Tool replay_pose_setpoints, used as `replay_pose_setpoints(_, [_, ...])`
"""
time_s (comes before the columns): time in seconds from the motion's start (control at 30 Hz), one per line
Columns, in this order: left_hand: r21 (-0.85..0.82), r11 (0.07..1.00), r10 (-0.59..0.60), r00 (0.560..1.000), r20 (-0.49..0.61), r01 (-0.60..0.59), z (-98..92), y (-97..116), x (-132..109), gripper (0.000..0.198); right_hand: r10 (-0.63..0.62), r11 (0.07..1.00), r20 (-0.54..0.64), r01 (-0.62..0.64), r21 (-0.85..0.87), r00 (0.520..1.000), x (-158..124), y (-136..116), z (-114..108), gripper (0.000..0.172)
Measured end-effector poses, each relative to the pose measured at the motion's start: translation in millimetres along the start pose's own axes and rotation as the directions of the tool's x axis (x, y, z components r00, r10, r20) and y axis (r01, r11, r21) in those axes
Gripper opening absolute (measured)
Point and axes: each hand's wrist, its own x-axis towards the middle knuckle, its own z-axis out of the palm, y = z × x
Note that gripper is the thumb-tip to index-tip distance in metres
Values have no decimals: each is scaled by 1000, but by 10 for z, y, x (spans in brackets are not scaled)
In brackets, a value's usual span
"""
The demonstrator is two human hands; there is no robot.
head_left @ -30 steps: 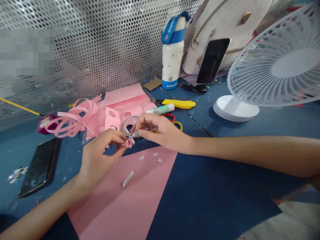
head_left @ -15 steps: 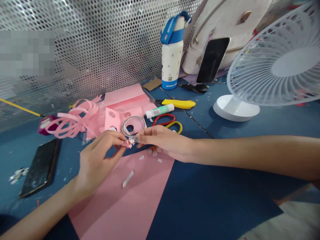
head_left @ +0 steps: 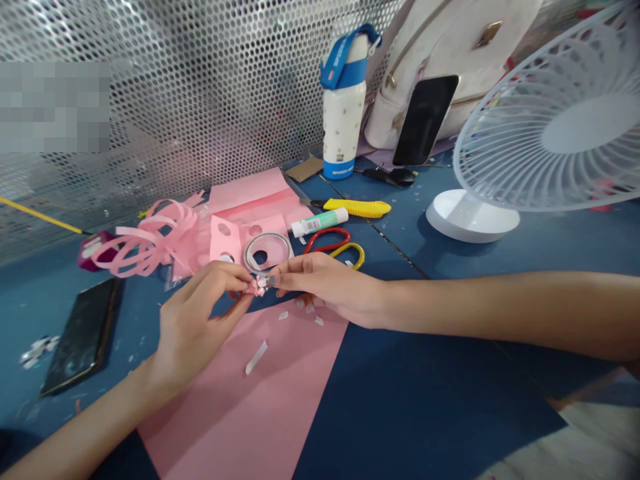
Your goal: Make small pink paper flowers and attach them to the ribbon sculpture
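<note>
My left hand (head_left: 197, 320) pinches a small, crumpled-looking pink paper piece (head_left: 256, 288) between thumb and fingertips. From the other side, my right hand (head_left: 337, 285) is closed in a pinch on a tiny white strip (head_left: 263, 283) that touches the pink piece. Whether the strip is paper or tape is too small to tell. Beneath both hands lies a pink paper sheet (head_left: 260, 413) with several white scraps (head_left: 257, 357) on it. A tape roll (head_left: 246, 257) sits just behind my fingertips.
Behind my hands are red-and-yellow-handled scissors (head_left: 357, 248), a glue stick (head_left: 320, 223), a yellow cutter (head_left: 357, 208) and looped pink paper strips (head_left: 150, 240). A phone (head_left: 83, 337) lies at left. A bottle (head_left: 345, 107), bag (head_left: 450, 40), second phone (head_left: 426, 120) and fan (head_left: 473, 217) stand farther back.
Very little differs. My right fingertips have shifted slightly at the pink paper piece, and both hands keep their pinch.
</note>
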Motion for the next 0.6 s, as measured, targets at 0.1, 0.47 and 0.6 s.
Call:
replay_pose_setpoints(0.1, [-4, 1000, 8, 1000, 5, -8, -5, 26, -2, 17, -18, 1000, 33, 18, -4, 999, 3, 14, -9, 31])
replay_pose_setpoints(0.47, [-143, 981, -130, 991, 31, 133, 34, 100, -50, 20, -54, 998, 48, 56, -42, 997, 1, -18, -3, 42])
replay_pose_setpoints(0.6, [-281, 899, -302, 940, 158, 336, 78, 93, -71, 17, -160, 982, 47, 163, -93, 986, 70, 11, -55, 35])
